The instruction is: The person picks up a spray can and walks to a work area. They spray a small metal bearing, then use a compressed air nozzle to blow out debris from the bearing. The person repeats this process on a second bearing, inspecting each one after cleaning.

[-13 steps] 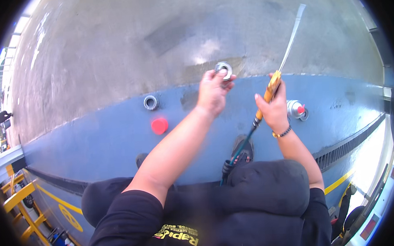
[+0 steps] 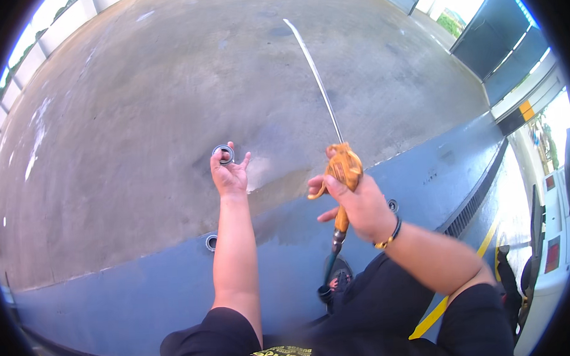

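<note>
Out over the grey floor, my left hand holds a metal bearing ring, with a finger and thumb at the ring and the other fingers spread. My right hand grips an orange air blow gun around its body, its thumb lying across the gun and some fingertips showing on the left side. A long, thin metal nozzle runs from the gun up and away to the left. Below the handle, a dark green hose hangs down toward my shoe.
A similar ring rests on the blue floor strip, partly behind my left forearm. Another ring lies beside my right wrist. A drain grate runs along the right, near a white vehicle. A dark gate stands far right.
My left hand has moved left and outward with the ring. The blow gun has swung so its nozzle points up-left. My view has tilted up; the red cap and spray can no longer show.
</note>
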Available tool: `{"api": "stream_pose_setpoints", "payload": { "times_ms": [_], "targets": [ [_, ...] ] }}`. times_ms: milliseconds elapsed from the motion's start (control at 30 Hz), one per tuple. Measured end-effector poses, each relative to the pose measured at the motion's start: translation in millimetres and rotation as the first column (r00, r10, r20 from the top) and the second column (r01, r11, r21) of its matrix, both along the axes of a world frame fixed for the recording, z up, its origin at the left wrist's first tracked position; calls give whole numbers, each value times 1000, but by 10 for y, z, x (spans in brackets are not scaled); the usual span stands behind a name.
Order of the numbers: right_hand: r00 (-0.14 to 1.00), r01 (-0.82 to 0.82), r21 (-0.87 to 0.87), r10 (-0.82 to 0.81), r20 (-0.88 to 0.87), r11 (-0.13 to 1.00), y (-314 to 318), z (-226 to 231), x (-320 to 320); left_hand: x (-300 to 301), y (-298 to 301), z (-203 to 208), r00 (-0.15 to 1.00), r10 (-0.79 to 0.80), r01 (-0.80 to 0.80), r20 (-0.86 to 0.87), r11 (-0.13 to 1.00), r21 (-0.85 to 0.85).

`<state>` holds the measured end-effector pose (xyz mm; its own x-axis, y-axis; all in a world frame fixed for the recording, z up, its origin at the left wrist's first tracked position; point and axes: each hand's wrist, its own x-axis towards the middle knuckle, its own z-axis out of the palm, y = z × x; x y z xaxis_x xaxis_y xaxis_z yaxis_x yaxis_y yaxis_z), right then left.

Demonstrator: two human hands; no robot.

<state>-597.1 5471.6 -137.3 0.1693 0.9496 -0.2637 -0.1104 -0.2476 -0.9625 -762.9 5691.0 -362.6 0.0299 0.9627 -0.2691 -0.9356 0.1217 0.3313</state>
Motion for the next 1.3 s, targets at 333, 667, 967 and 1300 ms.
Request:
{"api": "stream_pose_setpoints", "payload": {
  "times_ms": [333, 667, 967, 1300],
  "targets": [
    [964, -140, -254, 190, 185, 957, -756, -1750, -839, -543, 391, -325, 996, -93, 92, -17, 995, -36],
    [888, -113, -331, 245, 390, 937, -865, -2042, -820, -641, 300, -553, 985, -163, 157, -52, 981, -110],
    [887, -77, -318, 210, 411, 945, -748, -1956, -810, -637, 281, -486, 907, -174, 114, -385, 978, -173],
    [843, -57, -238, 174, 509, 970, -614, -1846, -866, -412, 133, -616, 742, -135, 144, -656, 989, -41]
  ]
}}
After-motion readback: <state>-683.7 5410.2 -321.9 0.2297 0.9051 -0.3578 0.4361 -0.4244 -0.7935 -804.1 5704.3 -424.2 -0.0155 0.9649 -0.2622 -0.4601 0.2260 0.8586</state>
